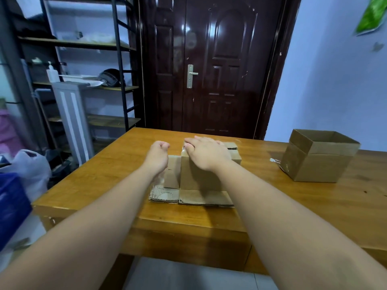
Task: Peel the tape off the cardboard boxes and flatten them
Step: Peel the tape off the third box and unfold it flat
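No writing, label, brand or number can be read on any box, wall, door or shelf here.

I note the 12 o'clock box (196,178) as matt cardboard, corrugated at torn edges; desk (104,181): glossy, smooth varnished wood.

Box (199,176) top under right hand (206,152); blue crate (10,206) partly off-frame.

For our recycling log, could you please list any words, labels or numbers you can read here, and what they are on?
None can be read.
Box under the right hand: plain, no print.
Open box: plain, no print.
Flat cardboard: faint marks, too blurred to read.
Green poster: blurred, unreadable.
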{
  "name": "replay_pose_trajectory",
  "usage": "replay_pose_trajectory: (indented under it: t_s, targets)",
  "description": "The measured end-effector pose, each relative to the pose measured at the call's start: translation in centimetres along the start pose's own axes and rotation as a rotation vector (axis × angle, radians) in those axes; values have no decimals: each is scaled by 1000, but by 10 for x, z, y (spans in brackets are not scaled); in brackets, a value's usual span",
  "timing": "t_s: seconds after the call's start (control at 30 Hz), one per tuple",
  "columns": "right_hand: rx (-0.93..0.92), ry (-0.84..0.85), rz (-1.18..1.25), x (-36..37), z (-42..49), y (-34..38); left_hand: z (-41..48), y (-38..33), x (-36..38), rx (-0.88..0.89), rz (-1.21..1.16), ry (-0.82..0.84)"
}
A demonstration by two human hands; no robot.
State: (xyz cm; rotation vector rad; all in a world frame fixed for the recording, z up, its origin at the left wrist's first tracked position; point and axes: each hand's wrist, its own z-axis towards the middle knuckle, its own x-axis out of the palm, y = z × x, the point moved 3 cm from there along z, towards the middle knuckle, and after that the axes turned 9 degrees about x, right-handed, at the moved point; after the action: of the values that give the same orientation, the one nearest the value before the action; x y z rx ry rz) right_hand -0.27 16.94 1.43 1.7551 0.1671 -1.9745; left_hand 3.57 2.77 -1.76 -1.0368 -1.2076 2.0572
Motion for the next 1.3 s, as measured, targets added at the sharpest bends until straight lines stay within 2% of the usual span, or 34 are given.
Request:
replay_pose_trajectory:
  t_s: [0.1,0.23,0.4,0.57,0.63,0.73,0.8,0.87,1.03,1.3]
  targets:
    - [22,5,0,1,0,1,3,16,-11,82,258,-77]
    - [34,-14,-10,0,0,1,7,32,-18,76,272,-129]
    - [32,-11,-9,0,1,1,21,47,-15,102,361,-33]
    - [31,-16,-10,1,2,1,22,53,-16,83,373,-216]
    - [33,-16,-11,1,2,1,24,62,-12,48,461,-113]
    - [29,-22,-8,1,2,1,22,78,-3,-8,659,141]
    - [25,-31,-10,0,3,1,21,81,-2,20,744,206]
    - [26,-30,-8,0,3,2,19,80,-6,34,775,194]
    - [21,-37,-1,-1,2,2,7,79,-14,87,717,-41]
    - [30,-24,-10,-1,2,1,7,79,-16,118,730,20]
